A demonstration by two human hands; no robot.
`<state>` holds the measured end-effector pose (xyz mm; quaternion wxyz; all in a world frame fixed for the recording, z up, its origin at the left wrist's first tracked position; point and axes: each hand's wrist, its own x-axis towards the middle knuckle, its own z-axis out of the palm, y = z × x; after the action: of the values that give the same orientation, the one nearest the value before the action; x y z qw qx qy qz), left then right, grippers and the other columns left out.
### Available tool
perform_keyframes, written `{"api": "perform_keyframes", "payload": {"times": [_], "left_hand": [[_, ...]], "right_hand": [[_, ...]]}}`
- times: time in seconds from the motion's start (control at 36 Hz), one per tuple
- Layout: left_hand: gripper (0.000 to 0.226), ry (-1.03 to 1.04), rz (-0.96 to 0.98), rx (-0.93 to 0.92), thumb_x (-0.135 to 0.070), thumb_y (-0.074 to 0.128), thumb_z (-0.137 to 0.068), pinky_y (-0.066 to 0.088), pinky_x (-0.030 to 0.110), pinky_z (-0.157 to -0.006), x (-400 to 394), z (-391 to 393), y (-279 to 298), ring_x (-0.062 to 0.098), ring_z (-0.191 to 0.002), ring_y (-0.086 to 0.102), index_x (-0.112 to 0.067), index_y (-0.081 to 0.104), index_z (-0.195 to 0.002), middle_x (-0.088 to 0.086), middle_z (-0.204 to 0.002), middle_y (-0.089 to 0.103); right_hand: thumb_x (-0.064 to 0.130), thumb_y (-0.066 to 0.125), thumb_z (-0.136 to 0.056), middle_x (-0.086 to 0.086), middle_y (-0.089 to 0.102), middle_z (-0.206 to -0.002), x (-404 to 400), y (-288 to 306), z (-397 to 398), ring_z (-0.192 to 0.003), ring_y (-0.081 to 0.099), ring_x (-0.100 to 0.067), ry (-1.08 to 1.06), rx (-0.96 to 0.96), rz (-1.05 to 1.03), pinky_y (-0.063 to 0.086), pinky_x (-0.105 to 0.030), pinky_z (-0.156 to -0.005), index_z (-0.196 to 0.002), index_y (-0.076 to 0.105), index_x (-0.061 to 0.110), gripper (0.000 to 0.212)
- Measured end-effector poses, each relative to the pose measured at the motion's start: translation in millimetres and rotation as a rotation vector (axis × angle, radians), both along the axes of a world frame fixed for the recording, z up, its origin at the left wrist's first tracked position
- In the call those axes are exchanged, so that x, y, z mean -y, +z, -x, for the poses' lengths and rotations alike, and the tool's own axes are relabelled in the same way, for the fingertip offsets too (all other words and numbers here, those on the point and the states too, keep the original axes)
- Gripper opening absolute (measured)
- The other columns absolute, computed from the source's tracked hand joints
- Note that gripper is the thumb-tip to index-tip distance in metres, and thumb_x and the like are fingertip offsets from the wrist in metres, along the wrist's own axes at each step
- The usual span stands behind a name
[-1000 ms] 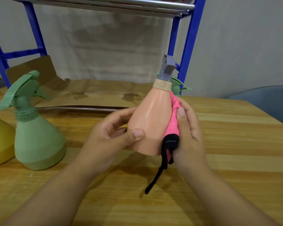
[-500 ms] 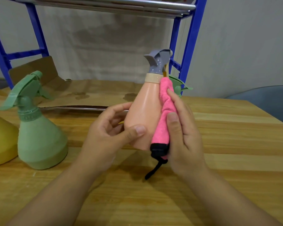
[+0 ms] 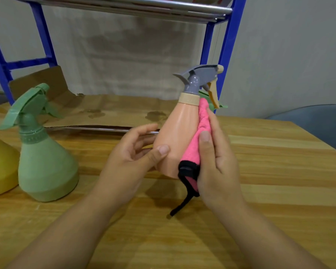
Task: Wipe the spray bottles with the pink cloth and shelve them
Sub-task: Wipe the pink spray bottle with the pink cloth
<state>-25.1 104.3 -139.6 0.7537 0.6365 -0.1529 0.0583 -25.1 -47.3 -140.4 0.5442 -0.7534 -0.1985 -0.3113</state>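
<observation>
I stand at a wooden counter (image 3: 270, 171) with a blue metal shelf rack (image 3: 232, 47) rising along its far edge against a pale wall. A flattened piece of brown cardboard (image 3: 109, 111) lies on the rack's lowest level, marked with a few dark damp spots. A green spray bottle (image 3: 45, 158) stands upright near the counter's left edge, its trigger head pointing left. Just beside it, at the very left edge, the rounded side of a yellow bottle (image 3: 0, 166) shows; the rest is cut off. Behind the bottle I hold, by the rack's right post, a bit of another green sprayer head (image 3: 222, 106) peeks out. A grey-blue chair back (image 3: 316, 121) sits past the counter's far right corner. No labels or writing can be read on anything.

Near the middle of the counter, lifted clear of the wood, I hold a peach spray bottle (image 3: 175, 140) with a beige collar and a grey trigger head, tilted slightly to the right. My left hand (image 3: 132, 164) grasps its lower body, thumb pressed on the front and fingers curled round the far side. My right hand (image 3: 215, 162) presses a pink cloth (image 3: 199, 136) flat against the bottle's right side, thumb and fingers lying straight along the cloth. The cloth's black edging bunches at the bottle's base, and a black strip hangs down toward the counter between my wrists.
</observation>
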Motion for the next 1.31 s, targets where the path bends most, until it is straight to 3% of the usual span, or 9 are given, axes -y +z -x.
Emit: {"api": "perform_keyframes", "payload": {"times": [0.14,0.25,0.39,0.61,0.72,0.81,0.97,1.08,1.31], "left_hand": [[0.06,-0.004,-0.009,0.008,-0.034,0.077,-0.047,0.057,0.034,-0.083,-4,1,-1,0.016,-0.1,0.067,-0.024,0.063,-0.105,-0.003,-0.106,0.072],[0.056,-0.06,-0.029,0.037,-0.033,0.075,-0.05,0.057,0.034,-0.081,-8,3,1,0.016,-0.099,0.068,-0.024,0.066,-0.104,-0.003,-0.105,0.072],[0.058,-0.153,-0.053,0.036,-0.045,0.083,-0.05,0.057,0.027,-0.07,-10,6,3,0.014,-0.101,0.067,-0.034,0.07,-0.106,-0.005,-0.112,0.07],[0.043,0.009,0.057,0.009,-0.017,0.073,-0.066,0.057,0.024,-0.062,-1,0,1,0.007,-0.085,0.068,-0.023,0.064,-0.109,-0.01,-0.094,0.072],[0.051,0.031,-0.012,0.028,-0.027,0.074,-0.069,0.058,0.029,-0.074,3,3,1,0.009,-0.099,0.066,-0.021,0.061,-0.119,-0.01,-0.11,0.07],[0.062,-0.019,-0.025,0.019,-0.028,0.078,-0.057,0.055,0.021,-0.064,5,4,1,0.008,-0.094,0.067,-0.025,0.061,-0.117,-0.01,-0.11,0.069],[0.062,-0.165,0.002,-0.04,-0.04,0.08,-0.052,0.056,0.029,-0.065,-7,2,2,0.018,-0.097,0.068,-0.029,0.066,-0.112,-0.001,-0.11,0.071],[0.056,-0.209,-0.02,-0.062,-0.042,0.073,-0.063,0.055,0.028,-0.07,-5,5,3,0.017,-0.102,0.066,-0.034,0.064,-0.118,-0.005,-0.116,0.068],[0.039,-0.024,-0.05,0.001,-0.036,0.056,-0.073,0.059,0.029,-0.071,6,3,4,0.009,-0.094,0.066,-0.04,0.06,-0.111,0.001,-0.112,0.061]], "right_hand": [[0.031,0.032,-0.098,0.019,0.038,-0.141,0,0,3,-0.133,0.033,0.001,-0.007,0.117,0.15,0.026,-0.011,-0.106,-0.144,0.029,0.023,0.047],[0.034,0.037,-0.097,0.025,0.049,-0.134,3,3,3,-0.129,0.042,0.0,0.162,0.009,-0.08,0.034,-0.024,-0.105,-0.135,0.039,0.037,0.038],[0.031,0.044,-0.092,0.018,0.069,-0.108,7,7,2,-0.109,0.059,0.001,0.263,-0.159,-0.316,0.045,-0.013,-0.088,-0.11,0.06,0.035,0.024],[0.035,0.035,-0.098,0.01,0.05,-0.139,0,2,1,-0.131,0.043,-0.006,0.129,-0.104,-0.179,0.035,-0.042,-0.11,-0.139,0.041,0.029,0.042],[0.041,0.032,-0.096,0.015,0.044,-0.142,-3,-4,-2,-0.134,0.036,0.0,-0.001,-0.026,-0.045,0.031,-0.031,-0.112,-0.143,0.033,0.028,0.049],[0.04,0.032,-0.095,0.012,0.04,-0.143,-2,-4,1,-0.133,0.032,0.003,-0.023,0.007,0.049,0.028,-0.018,-0.11,-0.146,0.028,0.027,0.052],[0.038,0.038,-0.094,0.013,0.045,-0.143,6,4,5,-0.134,0.039,-0.009,0.184,-0.018,-0.08,0.033,-0.041,-0.111,-0.141,0.036,0.034,0.046],[0.033,0.043,-0.096,0.01,0.049,-0.141,6,5,6,-0.131,0.044,-0.006,0.269,-0.117,-0.276,0.037,-0.037,-0.11,-0.133,0.047,0.033,0.037],[0.039,0.039,-0.096,0.019,0.04,-0.144,4,0,3,-0.135,0.035,-0.003,0.058,-0.054,-0.035,0.032,-0.037,-0.112,-0.143,0.03,0.039,0.048]]}}
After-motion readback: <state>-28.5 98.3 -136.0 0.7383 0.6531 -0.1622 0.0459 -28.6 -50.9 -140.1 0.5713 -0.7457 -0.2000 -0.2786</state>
